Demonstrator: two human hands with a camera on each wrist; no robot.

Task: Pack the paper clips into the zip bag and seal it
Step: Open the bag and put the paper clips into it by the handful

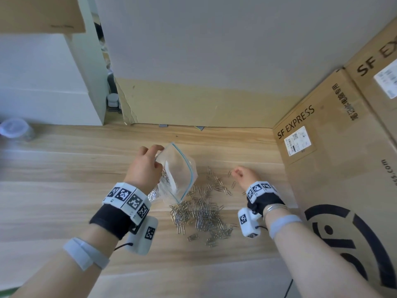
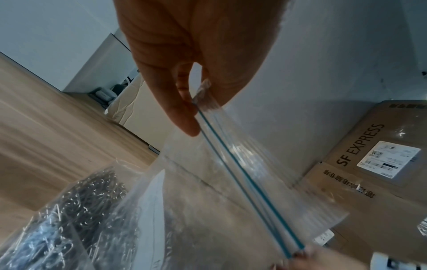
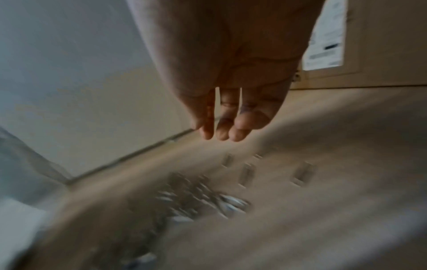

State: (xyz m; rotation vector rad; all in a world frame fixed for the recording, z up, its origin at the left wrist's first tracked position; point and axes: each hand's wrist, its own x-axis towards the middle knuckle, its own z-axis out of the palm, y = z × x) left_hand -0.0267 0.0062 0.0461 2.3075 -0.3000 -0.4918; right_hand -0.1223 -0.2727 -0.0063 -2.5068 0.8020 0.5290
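Note:
My left hand [image 1: 155, 157] pinches the top corner of a clear zip bag [image 1: 181, 175] with a blue zip strip and holds it upright above the wooden table [image 1: 64, 168]. In the left wrist view thumb and finger [image 2: 184, 117] pinch the bag [image 2: 231, 182] at its zip end, and a clump of silver clips [image 2: 80, 210] lies inside it. A loose pile of paper clips [image 1: 204, 214] is spread on the table to the bag's right. My right hand [image 1: 237, 172] hovers over the scattered clips [image 3: 196, 193], its fingers [image 3: 221, 127] hanging relaxed and holding nothing I can see.
Large SF Express cardboard boxes [image 1: 335, 160] stand close on the right. A cardboard sheet [image 1: 193, 104] leans on the wall behind. A white box [image 1: 47, 93] and a clear jar [image 1: 15, 129] are at the far left.

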